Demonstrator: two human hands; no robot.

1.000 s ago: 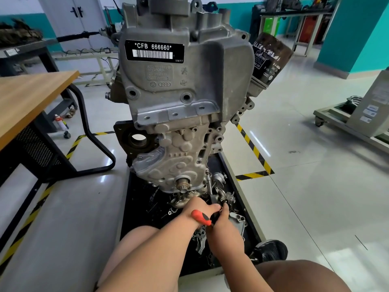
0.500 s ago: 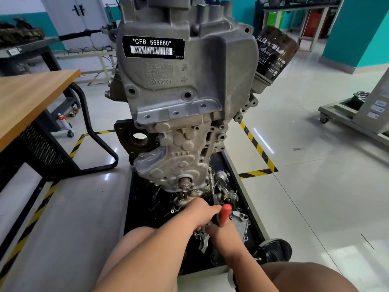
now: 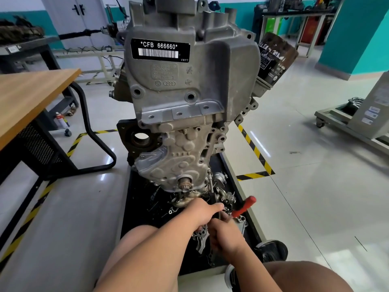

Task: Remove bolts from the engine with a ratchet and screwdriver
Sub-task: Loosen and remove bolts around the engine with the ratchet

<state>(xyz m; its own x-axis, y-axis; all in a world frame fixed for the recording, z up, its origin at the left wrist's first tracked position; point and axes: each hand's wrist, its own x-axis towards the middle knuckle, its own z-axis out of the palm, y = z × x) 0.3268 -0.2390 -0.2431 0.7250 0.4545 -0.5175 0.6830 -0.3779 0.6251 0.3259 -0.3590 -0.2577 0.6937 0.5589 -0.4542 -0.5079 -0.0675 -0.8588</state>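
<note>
The engine (image 3: 189,102) blocks the way ahead; loose parts (image 3: 185,200) crowd the black tray (image 3: 134,220) beneath it, seemingly leaving little gap. Bare floor (image 3: 315,197) lies open rightward.

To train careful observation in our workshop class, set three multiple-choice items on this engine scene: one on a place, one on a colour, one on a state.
1. Where is the oil filter on the engine? A low left; B high right in view; C underneath.
2. What colour is the ratchet handle? A blue; B red; C yellow.
3. What is the right hand doing? A gripping the handle; B resting open; C holding the filter.
Answers: B, it juts from the engine's upper right; B, red shows beside the fingers; A, fingers curl round its lower end.
</note>
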